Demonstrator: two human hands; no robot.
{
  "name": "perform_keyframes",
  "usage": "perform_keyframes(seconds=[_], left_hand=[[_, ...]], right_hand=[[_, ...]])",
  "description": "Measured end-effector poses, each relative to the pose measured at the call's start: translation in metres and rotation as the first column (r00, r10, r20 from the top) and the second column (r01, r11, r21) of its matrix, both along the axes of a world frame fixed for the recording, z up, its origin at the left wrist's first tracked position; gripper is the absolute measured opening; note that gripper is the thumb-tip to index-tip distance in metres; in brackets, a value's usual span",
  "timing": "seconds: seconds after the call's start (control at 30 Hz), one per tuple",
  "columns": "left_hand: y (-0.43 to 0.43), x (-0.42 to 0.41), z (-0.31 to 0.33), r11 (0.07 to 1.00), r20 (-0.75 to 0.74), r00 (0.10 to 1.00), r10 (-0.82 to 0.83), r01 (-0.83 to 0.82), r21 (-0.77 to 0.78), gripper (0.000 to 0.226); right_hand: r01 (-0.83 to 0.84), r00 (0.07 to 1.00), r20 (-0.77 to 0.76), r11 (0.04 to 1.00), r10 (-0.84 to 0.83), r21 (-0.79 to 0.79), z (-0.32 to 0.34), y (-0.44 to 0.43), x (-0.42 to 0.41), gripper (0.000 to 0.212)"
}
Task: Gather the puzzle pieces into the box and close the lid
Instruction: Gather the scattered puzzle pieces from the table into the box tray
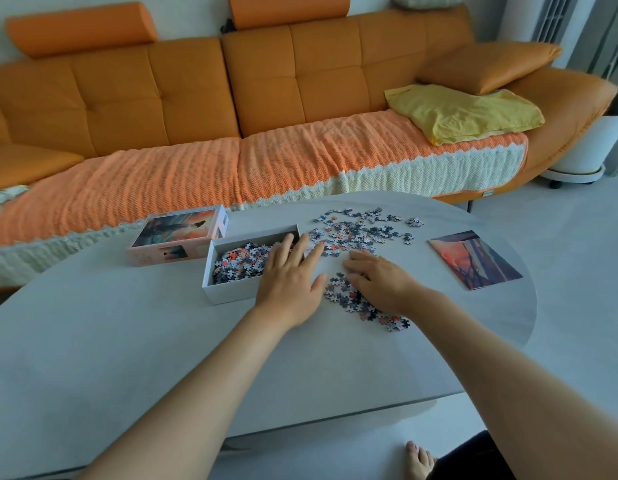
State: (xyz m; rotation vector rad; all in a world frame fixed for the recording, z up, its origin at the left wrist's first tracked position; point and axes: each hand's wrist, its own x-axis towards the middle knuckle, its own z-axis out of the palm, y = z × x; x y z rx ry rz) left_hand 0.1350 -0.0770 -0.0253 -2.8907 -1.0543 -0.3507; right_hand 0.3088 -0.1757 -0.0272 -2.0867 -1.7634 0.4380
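A white open box (227, 294) stands on the grey table, partly filled with puzzle pieces (238, 263). Its lid (177, 235), printed with a picture, lies just left of and behind it. Loose pieces (361, 228) are scattered right of the box, and a smaller heap (356, 301) lies nearer to me. My left hand (293, 275) lies flat with straight fingers over the box's right end and the table beside it. My right hand (378, 278) rests palm down on the near heap, fingers slightly bent over the pieces.
A picture card (473, 259) lies on the table's right side. An orange sofa (196, 98) with a knitted cover and a yellow cloth (463, 110) runs behind the table. A white pot on wheels (584, 147) stands at far right. My bare foot (418, 460) shows below the table edge.
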Motion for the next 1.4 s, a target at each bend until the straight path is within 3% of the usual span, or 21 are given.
perform_keyframes(seconds=[0.1,0.2,0.3,0.43,0.53,0.67,0.77,0.83,0.97,1.03,1.23,1.4], left_hand=[[0.009,0.001,0.002,0.997,-0.084,0.995,-0.053,0.048,-0.059,0.059],[0.018,0.006,0.008,0.984,-0.063,0.994,-0.084,0.073,-0.16,0.061],[0.023,0.009,0.014,0.966,-0.001,0.995,-0.097,0.094,-0.239,0.06],[0.018,0.002,0.014,0.964,0.03,0.991,-0.131,0.134,-0.229,0.059],[0.013,-0.003,0.012,0.962,0.066,0.985,-0.161,0.172,-0.21,0.057],[0.001,-0.011,0.003,0.96,0.247,0.931,-0.267,0.28,-0.015,0.045],[-0.016,-0.015,-0.005,0.92,0.34,0.862,-0.376,0.39,0.031,0.04],[-0.027,-0.013,-0.009,0.908,0.327,0.865,-0.38,0.416,-0.046,0.043],[-0.03,-0.003,-0.019,0.922,0.117,0.956,-0.27,0.292,-0.255,0.071],[-0.03,-0.001,-0.021,0.917,0.057,0.962,-0.266,0.27,-0.294,0.073],[-0.028,-0.033,-0.011,0.88,0.237,0.941,-0.241,0.315,-0.355,0.065],[-0.025,-0.081,-0.013,0.891,0.267,0.931,-0.25,0.329,-0.313,0.067]], right_hand=[[0.005,0.997,-0.072,0.995,0.002,0.096,0.004,0.0,-0.008,0.032],[0.035,0.993,-0.118,0.992,-0.02,0.121,0.007,0.002,-0.01,0.033],[0.077,0.996,0.037,0.987,-0.083,0.143,0.0,0.006,-0.005,0.039],[0.174,0.965,0.213,0.981,-0.153,-0.083,-0.013,0.002,-0.001,0.068],[0.147,0.984,0.115,0.985,-0.137,-0.085,-0.013,0.0,-0.005,0.065],[0.042,0.997,-0.07,0.999,-0.04,0.032,-0.003,-0.01,-0.019,0.032],[0.142,0.974,-0.197,0.983,-0.116,0.12,0.005,-0.021,-0.028,0.033],[0.208,0.976,-0.109,0.963,-0.191,0.17,0.002,-0.025,-0.026,0.036],[0.297,0.945,0.157,0.954,-0.287,-0.042,-0.016,-0.038,-0.028,0.061],[0.266,0.95,0.184,0.962,-0.253,-0.054,-0.021,-0.039,-0.035,0.063],[0.092,0.989,0.12,0.996,-0.089,-0.013,-0.017,-0.021,-0.06,0.056],[0.042,0.998,0.035,0.994,-0.046,0.096,-0.013,-0.011,-0.098,0.042]])
